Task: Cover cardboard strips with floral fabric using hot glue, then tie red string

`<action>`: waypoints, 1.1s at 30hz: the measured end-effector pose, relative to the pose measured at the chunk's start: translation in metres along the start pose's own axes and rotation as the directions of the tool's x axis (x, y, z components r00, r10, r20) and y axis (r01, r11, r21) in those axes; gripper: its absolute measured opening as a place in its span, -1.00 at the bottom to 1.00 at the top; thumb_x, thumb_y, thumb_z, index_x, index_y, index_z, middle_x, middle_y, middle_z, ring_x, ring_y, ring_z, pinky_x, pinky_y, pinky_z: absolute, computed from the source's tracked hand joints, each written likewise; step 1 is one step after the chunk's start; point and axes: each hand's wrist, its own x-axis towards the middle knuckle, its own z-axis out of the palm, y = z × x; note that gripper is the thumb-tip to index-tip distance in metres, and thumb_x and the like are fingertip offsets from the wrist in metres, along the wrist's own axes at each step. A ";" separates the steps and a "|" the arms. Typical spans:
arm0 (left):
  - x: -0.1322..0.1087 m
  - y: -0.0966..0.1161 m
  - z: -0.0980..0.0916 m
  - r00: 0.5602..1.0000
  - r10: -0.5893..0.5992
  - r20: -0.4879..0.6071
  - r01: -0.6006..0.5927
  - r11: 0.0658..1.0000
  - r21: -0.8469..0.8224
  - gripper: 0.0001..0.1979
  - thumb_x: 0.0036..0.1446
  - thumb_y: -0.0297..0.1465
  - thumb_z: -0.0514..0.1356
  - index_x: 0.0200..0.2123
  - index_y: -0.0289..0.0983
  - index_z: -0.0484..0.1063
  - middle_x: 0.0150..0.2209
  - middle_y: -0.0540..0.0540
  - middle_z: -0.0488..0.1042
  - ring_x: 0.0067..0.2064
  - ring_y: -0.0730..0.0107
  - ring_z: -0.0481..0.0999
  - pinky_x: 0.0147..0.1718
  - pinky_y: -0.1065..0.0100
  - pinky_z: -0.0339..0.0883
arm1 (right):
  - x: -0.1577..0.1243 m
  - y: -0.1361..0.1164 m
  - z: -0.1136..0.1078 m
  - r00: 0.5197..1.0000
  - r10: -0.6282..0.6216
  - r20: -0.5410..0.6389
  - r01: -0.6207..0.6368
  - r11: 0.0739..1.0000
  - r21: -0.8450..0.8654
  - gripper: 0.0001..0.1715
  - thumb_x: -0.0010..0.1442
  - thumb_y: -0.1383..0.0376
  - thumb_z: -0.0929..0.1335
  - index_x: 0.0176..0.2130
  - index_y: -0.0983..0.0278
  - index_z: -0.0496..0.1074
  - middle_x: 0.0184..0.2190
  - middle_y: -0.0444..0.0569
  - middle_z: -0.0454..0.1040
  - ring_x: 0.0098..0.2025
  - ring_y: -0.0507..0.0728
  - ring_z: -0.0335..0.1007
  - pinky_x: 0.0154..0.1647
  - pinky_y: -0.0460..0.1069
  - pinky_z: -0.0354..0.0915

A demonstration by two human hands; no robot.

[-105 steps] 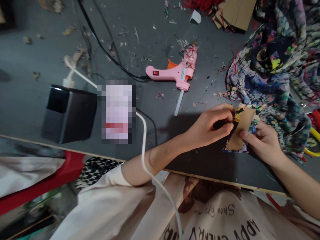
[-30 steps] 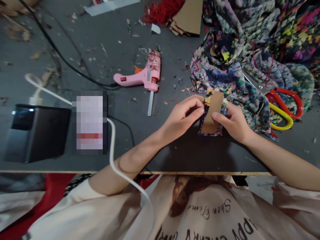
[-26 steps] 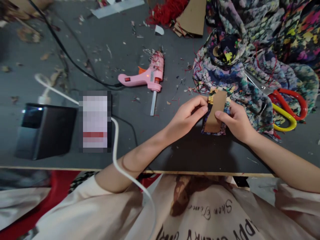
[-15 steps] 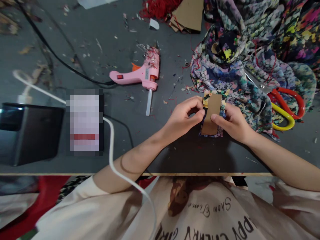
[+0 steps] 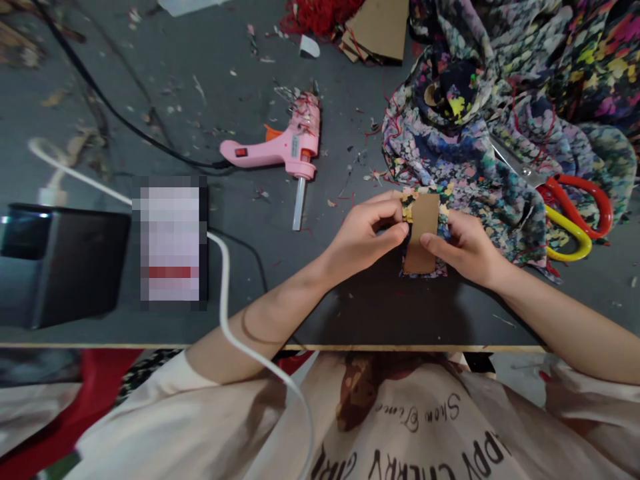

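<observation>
A grey table [image 5: 150, 100], strewn with scraps and thread ends, carries everything here. On its far right lies a large crumpled heap of dark floral fabric [image 5: 500, 133]. A black box [image 5: 65, 263] stands at the near left edge, and a pink hot glue gun [image 5: 280, 148] lies on its side mid-table. Red-and-yellow-handled scissors [image 5: 570, 237] rest partly on the heap, just beyond the right wrist. The small brown cardboard strip [image 5: 423, 217] lies near the front of the table on a little patch of the same floral fabric [image 5: 406, 201], whose edges show around it. It sits directly between the two hands. The left hand [image 5: 365, 233] pinches its left edge between thumb and forefinger, fabric included. The right hand [image 5: 467, 247] grasps the right side, with the thumb pressed flat on the card face and the fingers curled behind. The strip looks light and fairly stiff, though thin enough to crease. The cloth is limp and likely to slip off unless pressed against the card, so the long edges, where both layers meet, seem the surest hold.
</observation>
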 end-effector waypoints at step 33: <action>-0.002 0.007 -0.003 0.997 0.012 0.070 -0.007 0.997 -0.072 -0.77 0.22 -0.39 0.06 -0.51 -0.26 0.20 -0.43 0.03 0.16 -0.38 0.47 0.21 -0.38 0.39 0.09 | 0.004 0.011 0.001 0.992 0.105 -0.075 -0.077 0.949 0.307 -0.67 0.12 0.18 0.39 -0.14 0.30 0.52 -0.28 -0.11 0.56 -0.25 0.12 0.43 -0.18 0.01 0.34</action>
